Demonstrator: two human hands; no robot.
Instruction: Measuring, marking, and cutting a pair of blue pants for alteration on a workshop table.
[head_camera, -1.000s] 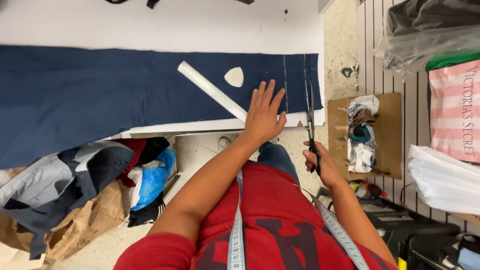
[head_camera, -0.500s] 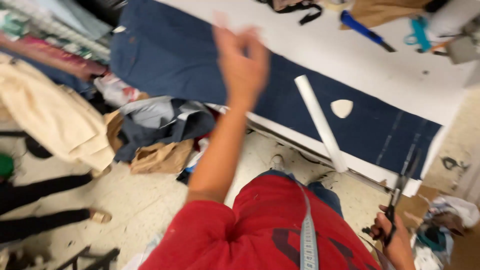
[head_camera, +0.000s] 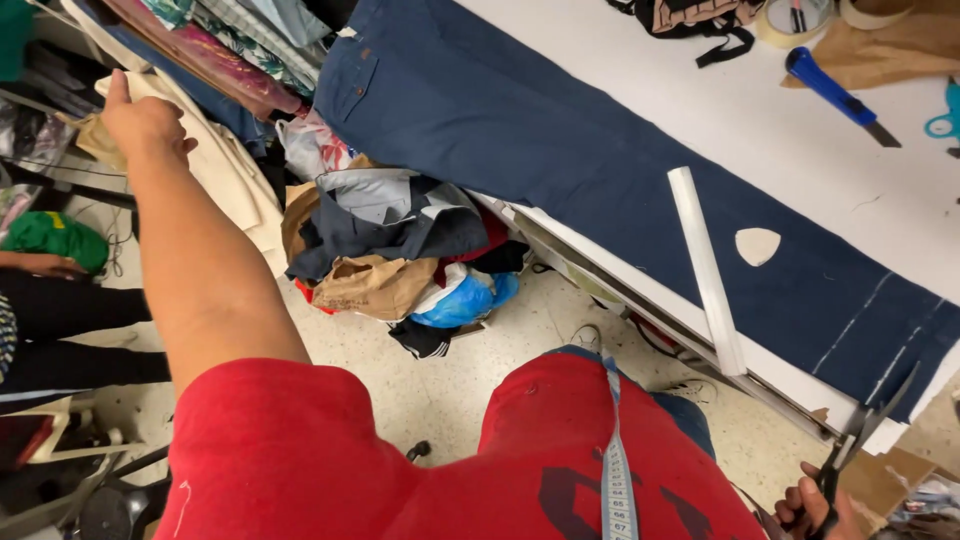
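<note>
Here your left hand (head_camera: 145, 120) is stretched far out to your left, over the hanging clothes (head_camera: 215, 50) and a cream garment (head_camera: 235, 185) draped beside the worktop (head_camera: 700, 110). Its fingers are curled at the edge of that fabric, but the back of the hand hides them, so you cannot tell whether the grip has closed on anything.

Your right hand (head_camera: 815, 510) sits low at the bottom right corner, its grip clenched around the handles of a pair of scissors (head_camera: 860, 440). The blades point up and away from you, their tips near the worktop's front edge and the end of the navy fabric (head_camera: 560, 150).

That navy fabric lies spread flat along the worktop, with a few pale chalk lines near its right end. A long white ruler (head_camera: 705, 265) lies across it at a slant, and a small cream piece of chalk (head_camera: 757, 245) rests on the cloth just beside the ruler.

Farther back on the worktop lie a blue-handled knife (head_camera: 830, 90), a roll of tape (head_camera: 790, 20) and some brown paper (head_camera: 900, 45).

Under the worktop's edge, a heap of clothes and bags (head_camera: 400, 250) sits on the floor. A measuring tape (head_camera: 618, 470) hangs down over your red shirt.
</note>
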